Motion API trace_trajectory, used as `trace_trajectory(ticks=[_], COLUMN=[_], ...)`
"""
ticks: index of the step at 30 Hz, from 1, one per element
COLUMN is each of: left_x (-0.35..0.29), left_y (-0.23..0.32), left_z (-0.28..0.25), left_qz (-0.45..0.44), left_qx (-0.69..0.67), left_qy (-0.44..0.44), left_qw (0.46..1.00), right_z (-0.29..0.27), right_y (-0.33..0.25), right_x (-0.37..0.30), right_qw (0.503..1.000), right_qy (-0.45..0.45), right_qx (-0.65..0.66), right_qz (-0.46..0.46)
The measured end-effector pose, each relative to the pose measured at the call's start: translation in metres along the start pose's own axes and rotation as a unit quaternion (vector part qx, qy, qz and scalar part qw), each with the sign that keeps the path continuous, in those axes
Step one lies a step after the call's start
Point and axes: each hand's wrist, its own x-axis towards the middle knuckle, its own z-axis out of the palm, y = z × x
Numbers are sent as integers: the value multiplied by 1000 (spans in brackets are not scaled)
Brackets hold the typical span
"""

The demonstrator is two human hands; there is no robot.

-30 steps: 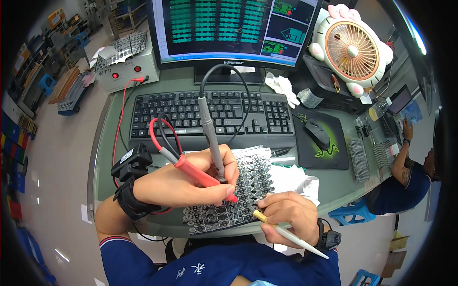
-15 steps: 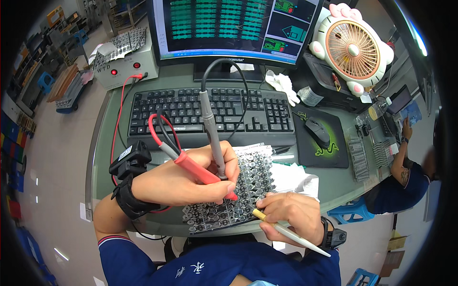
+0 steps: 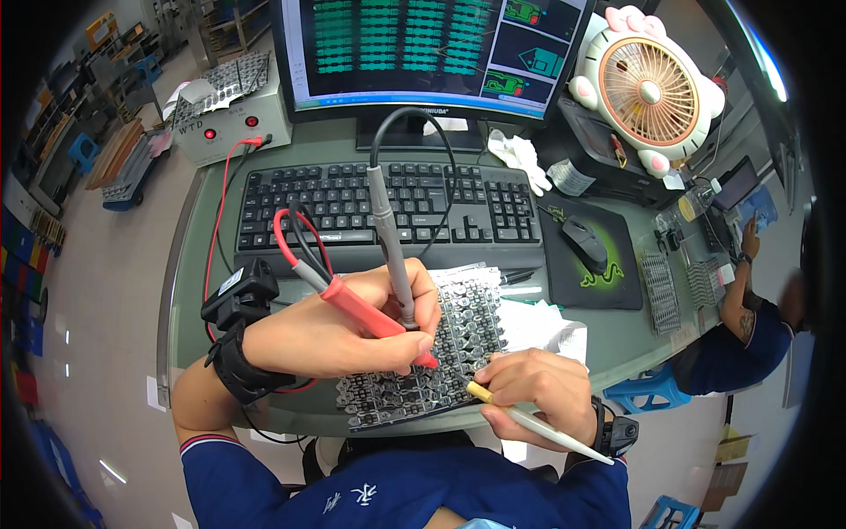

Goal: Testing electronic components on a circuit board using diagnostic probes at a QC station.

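Observation:
In my left hand [image 3: 357, 339] are two test probes, a red one [image 3: 357, 304] and a grey one [image 3: 385, 216]. The fingers are closed around both, and the red tip points down onto a sheet of small circuit boards [image 3: 469, 304]. The grey probe's tip is hidden behind my fingers. My right hand [image 3: 551, 392] pinches a slim tool with a pale tapered handle [image 3: 546, 431], a yellow collar and a thin dark tip. That tip is at the boards, right of the red probe; I cannot tell whether it touches them.
A black keyboard [image 3: 388, 210] lies beyond the boards, below a monitor [image 3: 405, 53]. Right of it are a mouse [image 3: 585, 247] on a dark mat and a fan [image 3: 652, 93]. A test box [image 3: 231, 132] with cables stands left. Another person [image 3: 731, 348] sits at the far right.
The tip of the pale-handled tool has shifted slightly left, closer to the red probe. My left hand has hardly moved.

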Motion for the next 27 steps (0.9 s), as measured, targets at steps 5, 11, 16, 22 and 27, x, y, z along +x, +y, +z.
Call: trace_trajectory(ticks=[5,11,16,22,27], left_x=[0,0,0,1,-5], left_y=[0,-1,0,-2,4], left_z=[0,-1,-3,-1,-5], left_qz=[-3,6,2,11,7], left_qx=[-2,1,-10,-9,-32], left_qy=[2,-1,-9,-14,9], left_qw=[1000,1000,1000,1000,999], right_z=[3,2,-1,4,2], right_y=[0,-3,-5,-5,-3], right_x=[3,6,4,3,4], right_qw=[1000,999,1000,1000,1000], right_qy=[14,-9,-2,10,14], right_qx=[-25,-32,1,-8,11], right_qz=[-9,-9,9,11,3])
